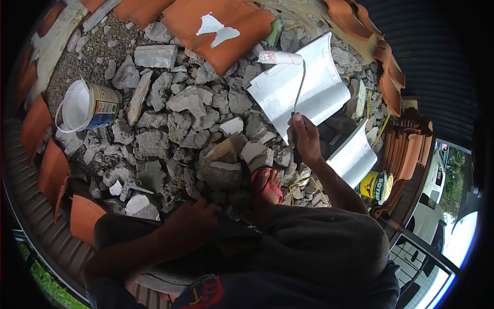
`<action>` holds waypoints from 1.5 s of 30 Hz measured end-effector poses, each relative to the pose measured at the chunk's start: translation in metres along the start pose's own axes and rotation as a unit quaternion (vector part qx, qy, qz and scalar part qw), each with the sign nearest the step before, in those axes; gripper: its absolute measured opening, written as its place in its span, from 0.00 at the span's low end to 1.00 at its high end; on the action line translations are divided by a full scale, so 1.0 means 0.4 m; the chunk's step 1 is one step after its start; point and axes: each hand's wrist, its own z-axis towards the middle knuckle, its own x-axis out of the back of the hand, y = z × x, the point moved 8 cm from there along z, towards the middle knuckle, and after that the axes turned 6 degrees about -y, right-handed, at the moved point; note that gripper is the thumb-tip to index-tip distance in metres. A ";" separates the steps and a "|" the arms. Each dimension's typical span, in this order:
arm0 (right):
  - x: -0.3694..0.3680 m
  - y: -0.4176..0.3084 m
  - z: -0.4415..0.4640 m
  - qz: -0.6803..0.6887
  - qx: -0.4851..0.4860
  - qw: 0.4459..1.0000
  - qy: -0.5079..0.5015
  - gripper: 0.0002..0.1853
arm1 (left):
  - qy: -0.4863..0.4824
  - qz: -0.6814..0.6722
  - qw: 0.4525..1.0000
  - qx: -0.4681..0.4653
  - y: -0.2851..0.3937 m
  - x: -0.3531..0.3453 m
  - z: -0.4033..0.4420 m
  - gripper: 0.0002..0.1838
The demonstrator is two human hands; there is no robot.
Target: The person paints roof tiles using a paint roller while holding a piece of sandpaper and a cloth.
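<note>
My right hand (304, 136) is wrapped round the handle of a paint roller (280, 57). The roller's white, red-streaked sleeve lies over the upper edge of a roof tile (303, 85) coated white. Another white-coated tile (355, 157) rests on the rubble to the right of my right forearm. Over my lap, my left hand (195, 220) is closed in shadow; what its fingers hold, if anything, cannot be made out. Above the rubble lies an orange tile (218, 31) with a white patch on it.
Broken concrete (188, 103) covers the ground before me. A white paint bucket (90, 107) sits tilted on the left. On the right are a yellow paint can (375, 185) and stacked orange tiles (406, 149). My foot in a red slipper (267, 185) stands amid the rubble.
</note>
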 end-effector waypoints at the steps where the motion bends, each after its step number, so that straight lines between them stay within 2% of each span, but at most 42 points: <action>1: 0.005 0.006 0.004 -0.033 -0.019 0.999 0.002 0.28 | 0.001 0.002 1.000 -0.003 0.001 0.002 -0.002 0.15; 3: 0.004 0.032 -0.007 -0.067 -0.037 0.997 -0.001 0.26 | 0.045 0.000 0.999 -0.016 0.003 0.023 -0.013 0.05; 4: -0.005 0.050 -0.029 -0.047 -0.032 0.998 -0.022 0.26 | 0.048 0.003 0.999 -0.016 0.000 0.027 -0.016 0.05; 6: -0.030 0.087 -0.078 -0.003 -0.073 0.996 -0.052 0.26 | 0.019 -0.004 1.000 0.005 -0.011 0.015 -0.020 0.12; 10: -0.040 0.121 -0.103 0.049 -0.129 0.990 -0.036 0.27 | 0.018 -0.006 1.000 0.013 -0.011 0.015 -0.021 0.12; 14: 0.022 0.032 -0.009 0.098 -0.026 0.995 0.017 0.27 | 0.021 -0.011 1.000 0.000 -0.011 0.009 -0.019 0.09; 17: 0.039 -0.008 0.024 0.112 -0.048 0.992 0.015 0.26 | 0.042 -0.009 0.999 -0.004 -0.011 0.014 -0.022 0.08; 20: 0.053 0.041 0.020 0.060 -0.050 0.997 0.010 0.27 | 0.043 0.006 0.999 -0.001 -0.010 0.021 -0.026 0.08; 22: 0.041 0.087 -0.016 0.051 -0.097 0.993 -0.037 0.26 | 0.038 0.011 0.999 0.003 -0.007 0.023 -0.029 0.08; 24: 0.052 0.110 -0.045 0.071 -0.125 0.989 -0.037 0.26 | 0.054 0.000 0.999 0.001 -0.006 0.031 -0.035 0.07; 28: 0.112 0.075 -0.077 -0.072 -0.091 0.992 -0.056 0.26 | 0.030 -0.019 0.999 -0.009 0.007 0.036 -0.028 0.08; 30: 0.147 0.073 -0.057 -0.135 -0.131 0.978 -0.089 0.25 | 0.050 -0.008 0.999 0.005 0.005 0.042 -0.029 0.10; 32: 0.162 0.044 -0.027 -0.266 -0.110 0.954 -0.084 0.24 | 0.039 -0.014 0.999 -0.002 0.012 0.038 -0.024 0.11; 34: 0.168 0.046 -0.027 -0.276 -0.144 0.947 -0.076 0.24 | 0.026 -0.019 0.999 -0.003 0.021 0.034 -0.020 0.12; 36: 0.173 0.068 -0.023 -0.332 -0.102 0.934 -0.086 0.23 | 0.027 -0.031 0.999 -0.006 0.024 0.041 -0.017 0.12; 41: 0.262 0.143 -0.123 -0.320 -0.165 0.931 -0.060 0.21 | 0.023 -0.028 0.999 0.008 0.016 0.043 -0.016 0.13; 43: 0.307 0.200 -0.194 -0.254 -0.295 0.918 -0.075 0.19 | 0.021 -0.027 0.999 0.007 0.018 0.045 -0.013 0.14; 44: 0.327 0.204 -0.218 -0.250 -0.299 0.919 -0.067 0.19 | 0.015 -0.032 0.999 0.008 0.019 0.045 -0.011 0.15; 45: 0.343 0.190 -0.233 -0.286 -0.257 0.921 -0.063 0.18 | 0.009 -0.035 0.999 0.008 0.022 0.046 -0.008 0.16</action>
